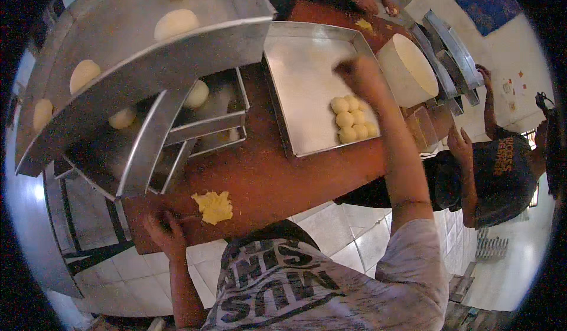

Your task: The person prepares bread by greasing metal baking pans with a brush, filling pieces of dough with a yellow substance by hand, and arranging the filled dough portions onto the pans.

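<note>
My right hand (360, 74), smeared by motion, is over the right side of a shallow metal tray (298, 94). Whether it holds anything is too blurred to see. Just below that hand, several pale yellow dough balls (353, 120) sit packed together in rows in the tray's near right corner. My left hand (165, 231) hangs low by the near left end of the reddish-brown table (277, 180), its fingers apart and seemingly holding nothing. Beside it, a flattened yellow lump of soft dough or paste (214, 207) lies on the tabletop.
At left, a large metal tray (147, 65) with big pale dough pieces (177, 25) stands above smaller metal pans (204, 121). A white tub (407, 71) and stacked pans (452, 53) are at right. Another person's hands (366, 3) work across the table; someone in black (502, 177) stands right.
</note>
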Demonstrator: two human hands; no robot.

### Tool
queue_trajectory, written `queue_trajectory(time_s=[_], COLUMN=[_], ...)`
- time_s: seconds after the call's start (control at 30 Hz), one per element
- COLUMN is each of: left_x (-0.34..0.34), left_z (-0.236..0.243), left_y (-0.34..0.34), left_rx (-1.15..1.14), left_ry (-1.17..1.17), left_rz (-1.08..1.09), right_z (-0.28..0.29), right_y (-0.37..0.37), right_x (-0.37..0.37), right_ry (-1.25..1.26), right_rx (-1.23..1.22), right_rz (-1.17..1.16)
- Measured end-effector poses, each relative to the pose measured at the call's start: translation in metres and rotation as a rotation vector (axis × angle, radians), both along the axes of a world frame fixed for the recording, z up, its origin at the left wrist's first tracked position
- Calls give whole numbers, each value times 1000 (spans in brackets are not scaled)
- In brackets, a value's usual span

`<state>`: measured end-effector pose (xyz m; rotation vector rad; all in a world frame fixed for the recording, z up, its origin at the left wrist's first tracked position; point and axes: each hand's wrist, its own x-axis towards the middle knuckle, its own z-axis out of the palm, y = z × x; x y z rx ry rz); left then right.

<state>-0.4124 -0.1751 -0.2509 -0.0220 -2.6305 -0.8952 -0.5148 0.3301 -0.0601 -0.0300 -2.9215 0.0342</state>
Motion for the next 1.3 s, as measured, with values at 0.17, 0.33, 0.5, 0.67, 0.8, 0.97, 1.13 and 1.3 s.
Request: queue_trajectory(time_s=[0.17,0.33,0.5,0.67,0.8,0.97,1.13,1.3], left_x=[3,20,26,57,56,63,48,27], left_z=[15,77,156,125,102,121,108,134], left_y=[0,16,81,55,16,29,32,42], left_rx=[48,482,155,774,1341,1018,570,341], left_ry=[43,-116,-67,-568,-612,-526,-290,-359], left_rz=[51,-47,-501,-472,118,-17,-181,-191], right_z=[-95,-6,51,-21,-96,-120,-127,-81], right_y=[20,-64,-181,-221,-237,-247,-234,-224], right_x=[55,73,108,88,98,122,125,119], right_ry=[-202,72,-89,-691,-293,-93,-139,-475], right_rx=[59,-166,-662,-1079,-237,-111,-140,-936], right_rz=[-327,30,527,740,747,910,945,434])
